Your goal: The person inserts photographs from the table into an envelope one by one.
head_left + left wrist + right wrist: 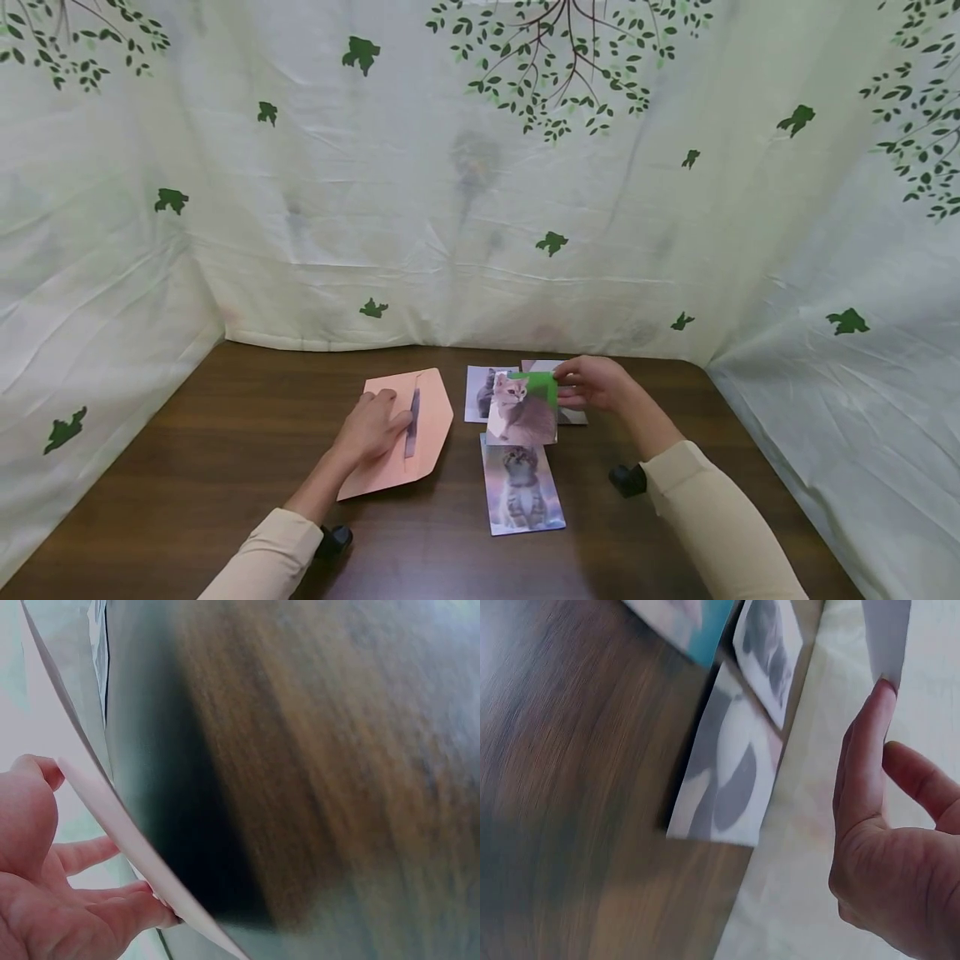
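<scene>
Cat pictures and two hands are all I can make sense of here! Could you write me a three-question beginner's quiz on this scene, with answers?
1. Which hand holds the pink envelope?
2. Where is the green-cornered picture? (a) inside the envelope, (b) pinned to the curtain, (c) held by the right hand
3. How many other cat pictures lie on the table?

Key
1. The left hand.
2. c
3. Three.
</scene>
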{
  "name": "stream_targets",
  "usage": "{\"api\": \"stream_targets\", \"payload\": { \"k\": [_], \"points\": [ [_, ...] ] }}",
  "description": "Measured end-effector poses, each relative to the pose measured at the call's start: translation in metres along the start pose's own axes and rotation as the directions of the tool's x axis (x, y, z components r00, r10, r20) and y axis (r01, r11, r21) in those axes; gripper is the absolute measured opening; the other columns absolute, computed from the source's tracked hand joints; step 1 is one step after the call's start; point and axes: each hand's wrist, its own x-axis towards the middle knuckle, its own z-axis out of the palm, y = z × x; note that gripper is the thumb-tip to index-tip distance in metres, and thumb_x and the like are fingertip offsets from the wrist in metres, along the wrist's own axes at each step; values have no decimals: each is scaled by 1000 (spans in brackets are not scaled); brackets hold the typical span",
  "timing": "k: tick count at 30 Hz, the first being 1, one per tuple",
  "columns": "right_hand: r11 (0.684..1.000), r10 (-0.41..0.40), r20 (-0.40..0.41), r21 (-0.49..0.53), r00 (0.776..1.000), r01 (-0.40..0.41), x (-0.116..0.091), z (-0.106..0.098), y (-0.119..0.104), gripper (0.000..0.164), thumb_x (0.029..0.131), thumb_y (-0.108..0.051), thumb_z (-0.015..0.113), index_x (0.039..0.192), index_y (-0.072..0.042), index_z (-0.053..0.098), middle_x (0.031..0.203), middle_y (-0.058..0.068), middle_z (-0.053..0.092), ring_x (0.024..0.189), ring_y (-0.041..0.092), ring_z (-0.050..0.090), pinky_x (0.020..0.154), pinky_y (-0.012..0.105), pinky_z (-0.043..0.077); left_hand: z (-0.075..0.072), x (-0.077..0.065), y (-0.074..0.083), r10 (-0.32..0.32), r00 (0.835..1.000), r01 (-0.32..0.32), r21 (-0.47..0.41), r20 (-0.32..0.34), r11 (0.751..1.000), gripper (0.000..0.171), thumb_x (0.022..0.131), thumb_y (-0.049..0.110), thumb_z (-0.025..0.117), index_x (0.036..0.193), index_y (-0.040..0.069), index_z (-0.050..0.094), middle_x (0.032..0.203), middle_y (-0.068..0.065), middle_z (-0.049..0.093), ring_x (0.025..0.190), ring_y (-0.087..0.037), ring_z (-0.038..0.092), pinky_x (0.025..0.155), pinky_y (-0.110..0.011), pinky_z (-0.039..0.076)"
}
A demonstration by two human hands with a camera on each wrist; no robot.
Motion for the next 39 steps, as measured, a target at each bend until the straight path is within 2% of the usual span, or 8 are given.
{"api": "stream_targets", "payload": {
  "k": [3,7,10,16,21,25,31,39],
  "points": [
    [999,14,3,39,1000,-14,6,11,0,31,102,-9,50,130,5,50,127,16,56,86,19,71,80,33,61,1,0,0,-2,1000,2,-1,0,1000,54,97,25,54,138,-11,50,133,-32,56,125,-45,50,105,-56,43],
    [997,16,-4,70,1000,-16,11,25,1,37,101,-9,51,135,7,49,127,18,58,85,21,72,80,36,61,1,0,1,-9,1000,9,-5,5,1000,55,97,25,54,138,-11,49,133,-32,56,125,-44,51,105,-55,44],
    [998,2,-14,66,1000,-2,13,36,1,37,101,-10,53,133,8,51,126,20,59,85,23,73,83,39,61,2,0,1,-12,1000,12,-10,6,1000,55,97,25,54,139,-10,49,134,-32,55,124,-45,52,105,-56,43],
    [999,-12,-23,49,1000,14,20,54,4,44,98,-7,55,139,7,47,121,19,60,85,25,71,85,40,60,2,0,2,-23,1000,23,-11,1,1000,55,96,25,54,139,-10,50,134,-33,55,122,-46,54,104,-56,44],
    [998,-16,-15,58,1000,17,26,69,8,37,96,-5,56,131,9,50,123,21,60,88,27,71,81,39,61,3,0,0,-19,1000,19,-9,-14,1000,55,96,25,55,138,-10,50,132,-32,56,121,-45,54,103,-56,45],
    [998,-8,-14,65,1000,9,29,82,8,32,97,-5,55,126,10,54,116,19,63,86,27,72,80,39,62,2,-1,-2,-14,1000,14,-15,-26,1000,55,95,25,54,138,-10,51,132,-32,56,122,-45,54,103,-56,44],
    [996,-35,-11,79,999,35,30,98,10,36,96,-1,56,129,12,53,105,17,65,80,26,73,81,43,61,1,-3,0,1,999,-2,-11,-41,1000,55,95,25,55,136,-10,52,130,-33,56,119,-46,56,102,-56,46],
    [994,-40,-42,99,998,44,31,111,14,40,94,0,59,131,12,52,115,24,68,85,31,75,81,44,61,1,-3,0,18,998,-18,10,-52,1000,53,96,25,55,135,-11,52,129,-33,57,121,-47,55,102,-57,46]
  ]
}}
